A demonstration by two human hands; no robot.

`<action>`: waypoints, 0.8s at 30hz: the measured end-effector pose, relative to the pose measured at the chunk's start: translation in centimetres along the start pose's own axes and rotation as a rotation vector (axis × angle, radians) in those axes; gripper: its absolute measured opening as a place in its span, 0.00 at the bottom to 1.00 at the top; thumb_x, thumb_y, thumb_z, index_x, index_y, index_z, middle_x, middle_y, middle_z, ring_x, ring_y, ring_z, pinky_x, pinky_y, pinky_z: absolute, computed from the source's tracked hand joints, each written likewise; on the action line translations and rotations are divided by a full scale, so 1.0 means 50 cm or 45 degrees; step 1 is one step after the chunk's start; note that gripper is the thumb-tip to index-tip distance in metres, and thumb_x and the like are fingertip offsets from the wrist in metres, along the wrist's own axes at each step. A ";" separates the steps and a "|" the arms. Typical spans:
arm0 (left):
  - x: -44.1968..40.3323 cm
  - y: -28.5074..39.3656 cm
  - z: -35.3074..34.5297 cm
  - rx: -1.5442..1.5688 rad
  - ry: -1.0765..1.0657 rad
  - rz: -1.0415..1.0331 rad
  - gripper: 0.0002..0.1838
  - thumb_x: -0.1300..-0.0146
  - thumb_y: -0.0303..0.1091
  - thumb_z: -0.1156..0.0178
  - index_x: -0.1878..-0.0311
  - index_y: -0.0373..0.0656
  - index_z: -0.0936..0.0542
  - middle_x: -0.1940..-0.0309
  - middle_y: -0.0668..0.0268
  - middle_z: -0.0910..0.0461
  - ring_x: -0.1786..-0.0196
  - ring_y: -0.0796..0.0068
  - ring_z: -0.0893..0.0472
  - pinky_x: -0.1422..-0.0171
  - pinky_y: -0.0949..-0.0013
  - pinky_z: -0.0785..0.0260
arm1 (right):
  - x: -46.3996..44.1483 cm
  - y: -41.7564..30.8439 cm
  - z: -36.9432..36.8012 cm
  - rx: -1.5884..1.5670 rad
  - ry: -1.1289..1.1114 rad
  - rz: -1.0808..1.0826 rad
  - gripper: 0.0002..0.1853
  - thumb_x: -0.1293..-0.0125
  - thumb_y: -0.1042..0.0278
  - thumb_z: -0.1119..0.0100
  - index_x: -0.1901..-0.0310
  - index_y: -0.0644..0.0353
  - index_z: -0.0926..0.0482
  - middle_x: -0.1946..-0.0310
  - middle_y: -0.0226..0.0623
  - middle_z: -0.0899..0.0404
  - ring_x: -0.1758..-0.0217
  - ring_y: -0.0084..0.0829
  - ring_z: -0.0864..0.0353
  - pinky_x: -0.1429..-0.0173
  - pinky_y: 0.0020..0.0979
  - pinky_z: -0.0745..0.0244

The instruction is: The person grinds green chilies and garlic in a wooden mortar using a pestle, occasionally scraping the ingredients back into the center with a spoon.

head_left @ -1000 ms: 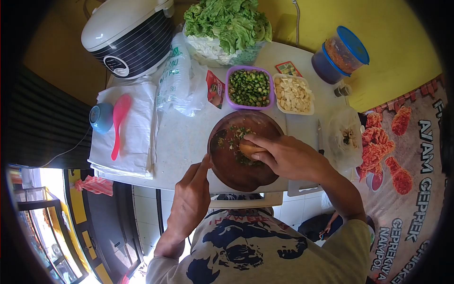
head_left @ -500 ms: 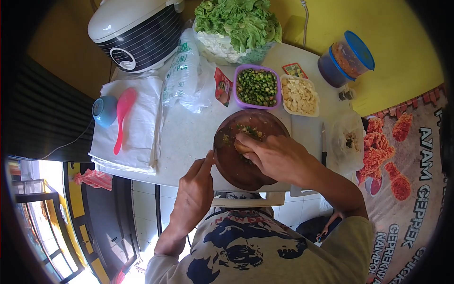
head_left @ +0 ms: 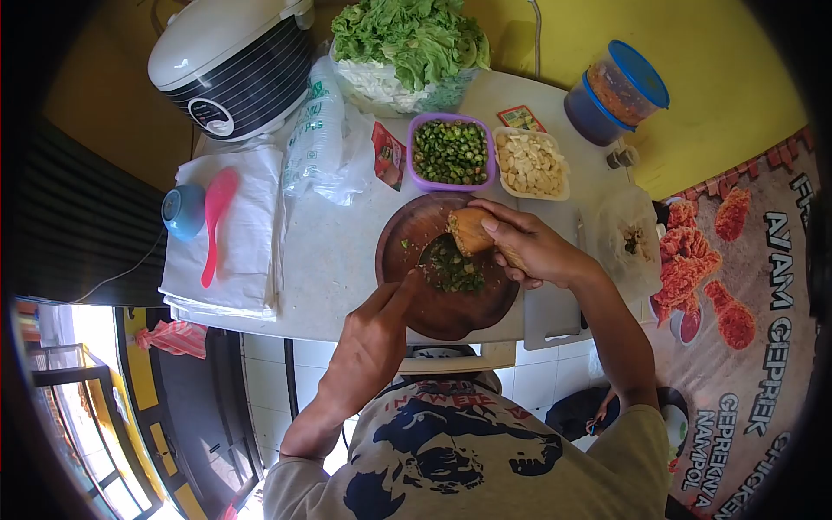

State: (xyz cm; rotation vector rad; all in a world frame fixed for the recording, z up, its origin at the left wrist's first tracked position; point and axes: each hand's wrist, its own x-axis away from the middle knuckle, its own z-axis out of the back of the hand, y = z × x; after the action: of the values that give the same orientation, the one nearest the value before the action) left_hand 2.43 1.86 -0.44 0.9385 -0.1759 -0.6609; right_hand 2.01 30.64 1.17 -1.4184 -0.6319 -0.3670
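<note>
A round brown wooden mortar (head_left: 394, 260) stands at the table's front edge, with crushed green chili (head_left: 455, 269) and pale bits inside. My right hand (head_left: 546, 245) is closed around a wooden pestle (head_left: 471, 230), which is tilted over the bowl with its blunt end toward the crushed mix. At the mortar's near-left rim, my left hand (head_left: 368, 342) grips the edge with its fingers over it. Just behind the mortar are a purple tub of chopped green chilies (head_left: 451, 152) and a white tray of peeled garlic (head_left: 531, 163).
Lettuce in a tub (head_left: 407, 52), a rice cooker (head_left: 234, 69) and wrapped plastic cups (head_left: 314, 130) line the back. Left lie white paper sheets (head_left: 234, 269), a pink rice spoon (head_left: 214, 225) and a blue bowl (head_left: 182, 211). Stacked containers (head_left: 617, 91) and a knife (head_left: 581, 234) are right.
My right hand has lifted the pestle and turned it sideways, moving slightly right, so the green mix shows more. My left hand stays at the rim. The view has shifted slightly.
</note>
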 end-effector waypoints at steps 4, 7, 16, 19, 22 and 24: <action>0.029 0.002 0.028 0.001 0.054 0.068 0.27 0.32 0.10 0.50 0.30 0.32 0.21 0.49 0.45 0.14 0.53 0.48 0.12 0.50 0.58 0.20 | -0.012 0.035 -0.045 0.592 0.166 0.489 0.31 0.16 0.49 0.46 0.18 0.46 0.37 0.70 0.33 0.19 0.75 0.28 0.19 0.72 0.35 0.24; 0.036 0.002 0.043 -0.053 0.085 0.147 0.27 0.31 0.11 0.50 0.29 0.32 0.22 0.49 0.46 0.14 0.54 0.50 0.11 0.50 0.61 0.21 | 0.015 0.034 -0.096 1.293 0.270 0.603 0.28 0.18 0.56 0.45 0.20 0.47 0.34 0.62 0.50 0.12 0.65 0.48 0.10 0.66 0.48 0.18; 0.022 0.000 0.041 -0.143 0.085 0.226 0.29 0.34 0.09 0.48 0.29 0.33 0.22 0.48 0.47 0.14 0.55 0.50 0.12 0.50 0.58 0.21 | 0.018 -0.042 -0.122 1.537 0.177 0.513 0.25 0.22 0.61 0.44 0.27 0.57 0.29 0.73 0.53 0.14 0.71 0.54 0.11 0.66 0.53 0.16; 0.022 -0.003 0.038 -0.147 0.081 0.231 0.30 0.35 0.08 0.48 0.29 0.32 0.22 0.48 0.47 0.14 0.55 0.49 0.12 0.50 0.58 0.21 | 0.008 -0.055 -0.128 1.573 0.171 0.512 0.24 0.23 0.63 0.44 0.28 0.58 0.28 0.74 0.52 0.14 0.71 0.54 0.11 0.66 0.52 0.16; 0.018 -0.002 0.040 -0.155 0.075 0.212 0.30 0.35 0.08 0.48 0.29 0.31 0.23 0.48 0.47 0.14 0.55 0.49 0.12 0.50 0.58 0.21 | 0.013 -0.043 -0.118 1.565 0.138 0.527 0.24 0.23 0.63 0.44 0.29 0.59 0.28 0.74 0.53 0.14 0.71 0.54 0.11 0.66 0.52 0.16; 0.015 -0.006 0.040 -0.151 0.095 0.201 0.30 0.35 0.08 0.48 0.29 0.31 0.23 0.48 0.47 0.14 0.55 0.49 0.12 0.50 0.58 0.21 | 0.004 -0.057 -0.127 1.563 0.150 0.517 0.24 0.24 0.63 0.43 0.29 0.58 0.28 0.74 0.53 0.14 0.71 0.54 0.11 0.65 0.53 0.16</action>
State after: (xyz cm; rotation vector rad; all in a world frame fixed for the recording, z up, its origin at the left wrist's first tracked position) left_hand 2.05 -0.06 0.40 0.8243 -0.1413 -0.4845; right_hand 1.68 24.03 3.36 -0.3084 -0.3261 0.2585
